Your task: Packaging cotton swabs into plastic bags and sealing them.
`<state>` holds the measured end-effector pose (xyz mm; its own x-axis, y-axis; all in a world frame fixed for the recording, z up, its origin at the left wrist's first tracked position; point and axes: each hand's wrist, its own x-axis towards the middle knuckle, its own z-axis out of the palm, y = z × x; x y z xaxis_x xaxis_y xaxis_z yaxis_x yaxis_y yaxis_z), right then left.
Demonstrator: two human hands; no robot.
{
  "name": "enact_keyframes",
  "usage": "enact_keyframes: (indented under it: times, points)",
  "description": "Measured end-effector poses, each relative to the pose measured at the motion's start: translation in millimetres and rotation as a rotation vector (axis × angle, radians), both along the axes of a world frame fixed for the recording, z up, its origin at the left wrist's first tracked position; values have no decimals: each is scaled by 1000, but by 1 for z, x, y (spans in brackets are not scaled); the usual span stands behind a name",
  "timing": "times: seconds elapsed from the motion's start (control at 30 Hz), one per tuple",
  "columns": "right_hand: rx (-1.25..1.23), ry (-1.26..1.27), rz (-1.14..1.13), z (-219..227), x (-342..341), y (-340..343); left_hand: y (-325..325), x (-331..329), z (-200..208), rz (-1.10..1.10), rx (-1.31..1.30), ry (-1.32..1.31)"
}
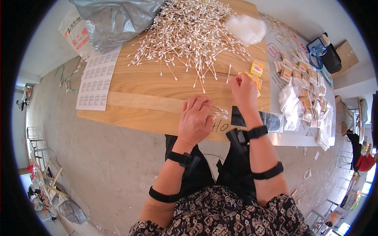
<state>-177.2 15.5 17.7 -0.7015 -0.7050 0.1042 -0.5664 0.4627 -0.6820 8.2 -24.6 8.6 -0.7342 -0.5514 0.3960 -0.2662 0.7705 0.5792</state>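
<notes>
A small bunch of cotton swabs [219, 112] lies under my left hand [195, 120], near the table's front edge. Its fingers are bent over the sticks, and the white tips stick out to the right. My right hand [244, 89] is farther up and to the right, its fingers drawn together in a pinch. At those fingertips is a single cotton swab [229, 73], with both ends showing. Beyond both hands spreads a large heap of loose cotton swabs [189, 33]. Small yellow packets [256, 68] sit beside the right hand, which partly covers them.
Grey plastic bag [114, 23] and printed label sheet [95, 80] lie at the left of the wooden table [138, 88]. Clear plastic film [248, 29] is at the back. On the right, many bagged swab packs [305, 84] cover a second surface. A black strip [238, 117] lies near the front edge.
</notes>
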Motion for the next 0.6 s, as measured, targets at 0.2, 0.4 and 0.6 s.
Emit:
enact_keyframes:
  times: [0.2,0.4,0.6]
  points:
    - [256,223,-3,-7,-8,-9,0,-2,-2,19,58,-4]
    - [175,-85,327,-1,14,22,-2,1,-1,38,66,49]
    - [26,-176,269,5,23,-21,-2,1,-3,37,81,56]
